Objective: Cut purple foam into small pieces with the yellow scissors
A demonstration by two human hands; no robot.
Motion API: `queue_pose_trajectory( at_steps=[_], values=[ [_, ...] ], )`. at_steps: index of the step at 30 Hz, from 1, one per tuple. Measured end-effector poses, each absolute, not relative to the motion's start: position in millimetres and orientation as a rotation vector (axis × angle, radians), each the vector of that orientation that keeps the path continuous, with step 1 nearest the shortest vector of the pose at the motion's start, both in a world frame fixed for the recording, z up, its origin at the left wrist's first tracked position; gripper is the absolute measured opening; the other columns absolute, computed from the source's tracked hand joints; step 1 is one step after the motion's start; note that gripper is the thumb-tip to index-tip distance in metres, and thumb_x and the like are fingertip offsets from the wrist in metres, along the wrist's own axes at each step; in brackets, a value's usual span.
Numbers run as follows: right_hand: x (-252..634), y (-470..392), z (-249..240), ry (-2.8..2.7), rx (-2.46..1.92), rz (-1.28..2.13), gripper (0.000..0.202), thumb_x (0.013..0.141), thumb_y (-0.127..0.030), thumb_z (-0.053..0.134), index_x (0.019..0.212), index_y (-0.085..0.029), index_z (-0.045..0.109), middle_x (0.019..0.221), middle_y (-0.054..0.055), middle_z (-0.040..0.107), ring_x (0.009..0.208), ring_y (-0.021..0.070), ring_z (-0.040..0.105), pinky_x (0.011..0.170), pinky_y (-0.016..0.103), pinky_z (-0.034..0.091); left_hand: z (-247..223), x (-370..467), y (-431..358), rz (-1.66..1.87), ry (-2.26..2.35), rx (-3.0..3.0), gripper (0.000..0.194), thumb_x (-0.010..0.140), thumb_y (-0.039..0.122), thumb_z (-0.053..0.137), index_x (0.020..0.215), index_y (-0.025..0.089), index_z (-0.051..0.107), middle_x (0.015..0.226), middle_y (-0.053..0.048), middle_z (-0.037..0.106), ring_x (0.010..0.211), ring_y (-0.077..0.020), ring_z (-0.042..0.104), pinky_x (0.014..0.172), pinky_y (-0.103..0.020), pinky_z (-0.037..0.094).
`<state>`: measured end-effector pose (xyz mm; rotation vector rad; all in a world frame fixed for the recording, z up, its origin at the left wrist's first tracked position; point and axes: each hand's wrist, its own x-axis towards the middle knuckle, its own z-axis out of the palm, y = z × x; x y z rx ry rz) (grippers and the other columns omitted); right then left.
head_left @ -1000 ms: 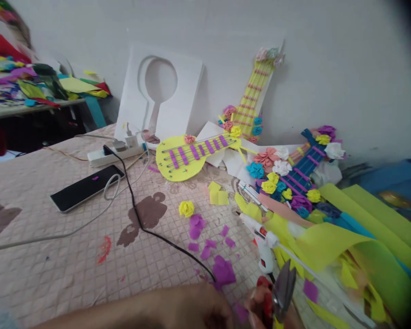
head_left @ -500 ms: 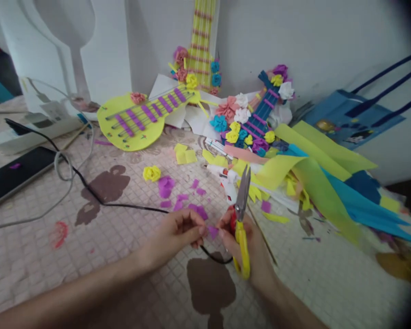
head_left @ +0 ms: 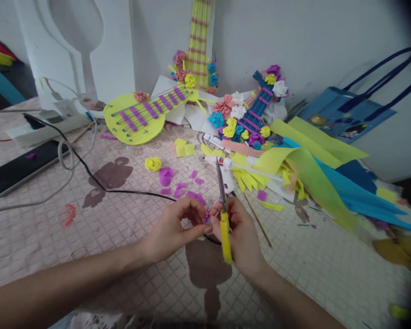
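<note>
Between my fingertips is a small piece of purple paper (head_left: 207,214). My left hand (head_left: 178,226) pinches it from the left with thumb and fingers. My right hand (head_left: 243,240) carries scissors (head_left: 226,237) with yellow handles, blades pointing away from me and looking closed, while its thumb and forefinger meet the paper too. Just beyond the hands lie loose purple paper scraps (head_left: 181,186), a purple petal-like piece (head_left: 166,176) and a yellow paper flower (head_left: 153,164). A white glue gun (head_left: 228,176) rests past the scissor tips, partly hidden by them.
A black cord (head_left: 137,192) runs under my hands. At left are a phone (head_left: 23,167) and a power strip (head_left: 37,132). Behind stand a yellow paper guitar (head_left: 137,121) and a blue flowered one (head_left: 256,112). Crepe paper strips (head_left: 315,178), a wooden stick (head_left: 258,219) and a blue bag (head_left: 342,112) are right.
My hands have come closer together around the purple paper, which now looks narrower and more crumpled. The scissors have swung left and more upright. The camera view has shifted slightly.
</note>
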<state>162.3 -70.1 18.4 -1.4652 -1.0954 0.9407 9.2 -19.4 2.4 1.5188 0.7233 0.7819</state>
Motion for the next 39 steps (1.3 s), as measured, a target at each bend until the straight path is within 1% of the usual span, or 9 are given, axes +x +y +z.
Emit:
queue_pose_trajectory(
  at_steps=[2,7,9,15,19,23,28,35,39],
  values=[
    [162.3,-68.8,19.0,-1.098,-1.438,0.996,0.022,0.068,-0.028,0.069,0.079,-0.023,0.05,0.067,-0.004,0.054,0.058,0.0135,0.051,0.055,0.025,0.046,1.1,9.7,-19.0,0.778,0.694,1.486,0.025,0.077,0.029,0.075,0.088,0.015,0.057,0.082,-0.002,0.062,0.071,-0.0124,0.058,0.067,-0.026,0.049],
    [168.5,-64.3,22.2,-1.11,-1.391,1.045,0.017,0.07,-0.028,0.066,0.079,-0.022,0.054,0.071,-0.001,0.058,0.061,0.0133,0.054,0.058,0.025,0.046,-0.9,9.8,-16.4,0.823,0.693,1.414,0.016,0.084,0.025,0.067,0.09,0.015,0.056,0.083,-0.002,0.06,0.075,-0.0125,0.057,0.071,-0.026,0.048],
    [170.6,-63.7,21.7,-1.092,-1.384,1.031,0.016,0.069,-0.026,0.066,0.08,-0.021,0.054,0.072,-0.001,0.059,0.063,0.0132,0.054,0.059,0.025,0.046,-1.5,9.4,-14.7,0.835,0.688,1.343,0.017,0.084,0.026,0.067,0.091,0.015,0.056,0.084,-0.002,0.059,0.076,-0.0129,0.058,0.071,-0.027,0.048],
    [171.7,-63.2,14.6,-1.01,-1.379,1.049,0.02,0.067,-0.023,0.07,0.082,-0.02,0.057,0.076,-0.001,0.06,0.066,0.0141,0.056,0.059,0.025,0.045,-0.3,9.4,-9.9,0.859,0.578,1.192,0.024,0.082,0.027,0.071,0.088,0.016,0.051,0.077,0.0,0.058,0.068,-0.0114,0.057,0.065,-0.025,0.047],
    [172.6,-63.1,11.8,-0.949,-1.4,1.136,0.023,0.066,-0.026,0.071,0.083,-0.02,0.057,0.074,-0.002,0.057,0.057,0.011,0.049,0.049,0.023,0.037,-0.4,8.6,-8.6,0.875,0.584,1.296,0.017,0.085,0.025,0.066,0.086,0.016,0.052,0.076,0.0,0.056,0.067,-0.0118,0.057,0.064,-0.026,0.046],
    [173.8,-64.6,13.8,-0.898,-1.429,1.221,0.025,0.067,-0.03,0.071,0.085,-0.02,0.056,0.07,-0.004,0.053,0.053,0.009,0.043,0.045,0.021,0.033,-0.6,4.5,-5.1,0.895,0.605,1.578,0.004,0.089,0.016,0.056,0.089,0.015,0.059,0.082,-0.003,0.061,0.074,-0.0137,0.059,0.069,-0.028,0.048],
    [172.8,-65.8,14.1,-0.936,-1.388,1.233,0.027,0.065,-0.031,0.07,0.084,-0.021,0.053,0.069,-0.005,0.051,0.051,0.0087,0.041,0.044,0.021,0.032,2.2,0.6,3.7,0.865,0.511,1.884,0.022,0.081,0.003,0.052,0.092,0.015,0.067,0.092,-0.007,0.068,0.086,-0.0169,0.063,0.076,-0.03,0.049],
    [174.6,-60.6,18.0,-1.032,-1.334,1.205,0.026,0.063,-0.029,0.071,0.078,-0.02,0.052,0.068,-0.005,0.05,0.052,0.0083,0.04,0.046,0.022,0.032,8.3,2.7,13.5,0.901,0.543,1.806,0.008,0.078,0.01,0.062,0.085,0.014,0.064,0.087,-0.006,0.066,0.078,-0.0138,0.063,0.075,-0.029,0.053],
    [174.4,-49.6,26.0,-1.05,-1.343,1.233,0.025,0.061,-0.028,0.069,0.078,-0.021,0.052,0.064,-0.006,0.05,0.049,0.0088,0.04,0.045,0.022,0.031,11.9,2.1,18.7,0.977,0.531,1.861,0.02,0.078,0.007,0.061,0.096,0.016,0.057,0.087,-0.003,0.064,0.078,-0.0127,0.062,0.073,-0.027,0.053]
  ],
)
